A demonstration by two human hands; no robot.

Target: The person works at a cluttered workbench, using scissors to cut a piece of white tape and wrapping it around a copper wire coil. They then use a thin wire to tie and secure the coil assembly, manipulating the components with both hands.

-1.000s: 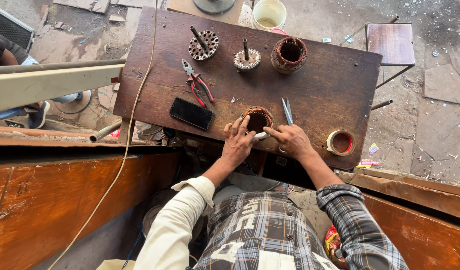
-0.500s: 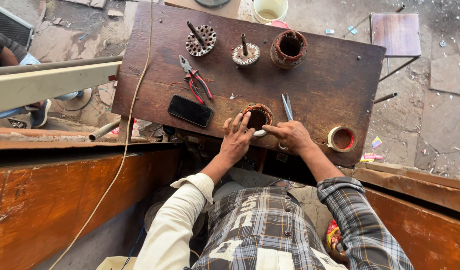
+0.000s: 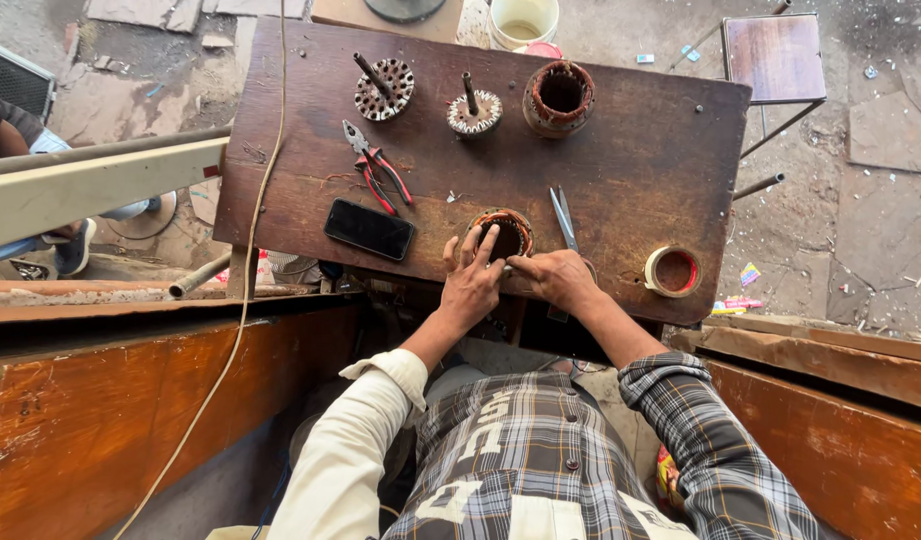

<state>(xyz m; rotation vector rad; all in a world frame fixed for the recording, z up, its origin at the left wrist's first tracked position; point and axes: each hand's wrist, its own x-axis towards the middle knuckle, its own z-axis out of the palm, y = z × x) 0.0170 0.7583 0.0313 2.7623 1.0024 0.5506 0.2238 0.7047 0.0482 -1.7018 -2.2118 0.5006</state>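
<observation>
Both hands work on a small copper-wound motor stator at the near edge of the counter.

The stator [image 3: 504, 232] stands on end near the counter's [image 3: 641, 150] near edge, within easy reach. The left hand [image 3: 471, 283] lies against its left side with fingers spread, seemingly to steady it; it grips nothing. The right hand [image 3: 556, 277] meets it from the right, fingers pinched together at the rim, but whether they hold a wire or tool I cannot tell. Scissors [image 3: 564, 217] lie just right of the stator, pliers [image 3: 379, 176] and a dark phone [image 3: 370, 229] to its left, a tape roll [image 3: 673, 271] at the near right corner. Two rotors [image 3: 385, 88] and a larger stator [image 3: 559, 97] line the far edge, leaving bare board in the middle. The stator sits close to the drop-off.
</observation>
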